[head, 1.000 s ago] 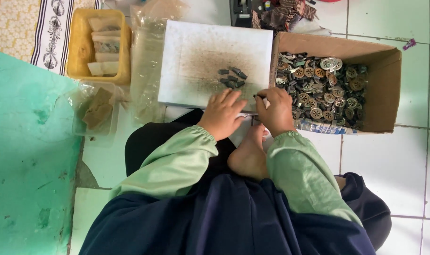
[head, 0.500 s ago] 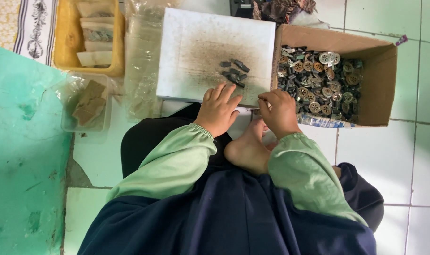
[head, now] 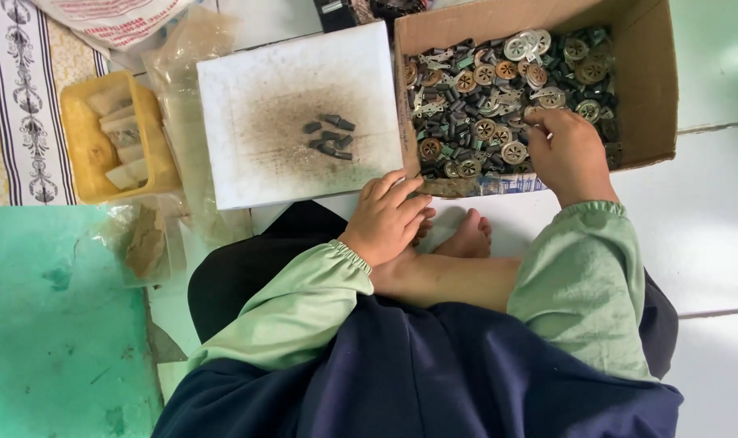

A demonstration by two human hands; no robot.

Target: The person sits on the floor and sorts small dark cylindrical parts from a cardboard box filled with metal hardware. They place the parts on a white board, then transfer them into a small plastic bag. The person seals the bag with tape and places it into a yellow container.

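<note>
A white board (head: 247,97), smudged dark in the middle, lies on the floor in front of me with a small pile of dark cylinders (head: 328,136) on it. To its right stands an open cardboard box (head: 657,73) full of round metal parts and dark pieces (head: 482,89). My right hand (head: 568,154) reaches into the box, its fingers down among the parts; what they grip is hidden. My left hand (head: 389,217) rests at the board's near edge, fingers loosely apart, holding nothing that I can see. My bare foot (head: 466,237) lies between both hands.
A yellow tray (head: 77,138) with pale flat pieces sits to the left of the board, beside clear plastic bags (head: 182,73). A green mat (head: 53,324) covers the floor at lower left, a patterned cloth (head: 12,97) beyond it. White floor tiles (head: 710,211) lie to the right.
My right hand has moved away from the left hand and into the cardboard box. The left hand stays at the board's near edge. The view has shifted closer.
</note>
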